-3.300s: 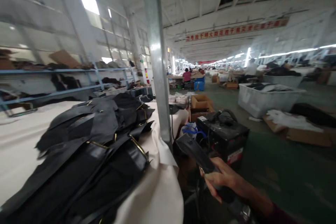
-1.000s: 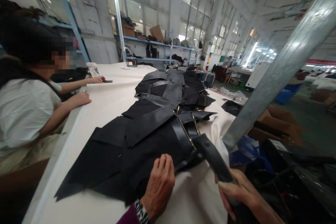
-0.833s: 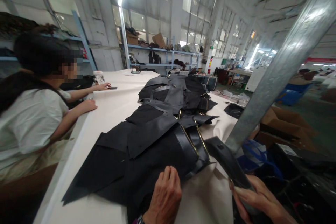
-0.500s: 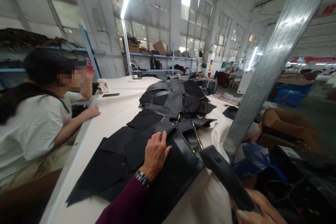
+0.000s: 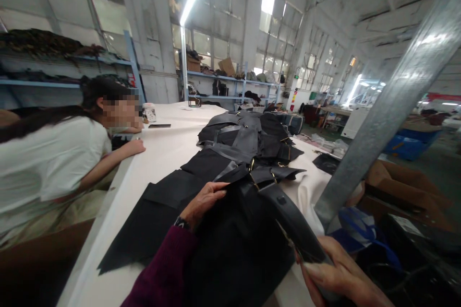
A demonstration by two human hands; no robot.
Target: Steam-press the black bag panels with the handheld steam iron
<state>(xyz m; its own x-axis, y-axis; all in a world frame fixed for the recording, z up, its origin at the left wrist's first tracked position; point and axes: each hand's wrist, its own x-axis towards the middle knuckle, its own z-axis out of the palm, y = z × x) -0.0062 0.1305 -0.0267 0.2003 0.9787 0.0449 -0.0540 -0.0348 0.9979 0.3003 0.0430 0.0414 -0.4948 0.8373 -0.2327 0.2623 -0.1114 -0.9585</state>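
My left hand [image 5: 206, 201] pinches the raised edge of a black fabric panel [image 5: 230, 254] between thumb and fingers. The panel hangs down toward me over the near end of the white-covered table [image 5: 122, 230]. At the lower right, my right hand [image 5: 334, 268] is wrapped round a long, curved, smooth black piece [image 5: 291, 216]. A small square mark shows near its far end, and a thin metallic edge runs beneath it; what it is exactly I cannot make out. Beyond both hands lies a heap of black pieces [image 5: 248, 139], some with gold zips.
A seated person [image 5: 68, 163] leans at the table's left side. A phone [image 5: 159, 126] and a patterned cup [image 5: 149, 112] lie near them. A slanting metal post [image 5: 389, 91] stands at the right, beside cardboard boxes [image 5: 399, 196] and a blue-and-white bag [image 5: 360, 225].
My left hand has gone from lying on the panel to pinching and lifting its edge. My right hand has brought the curved black piece inward over the panel. The seated person has leaned lower.
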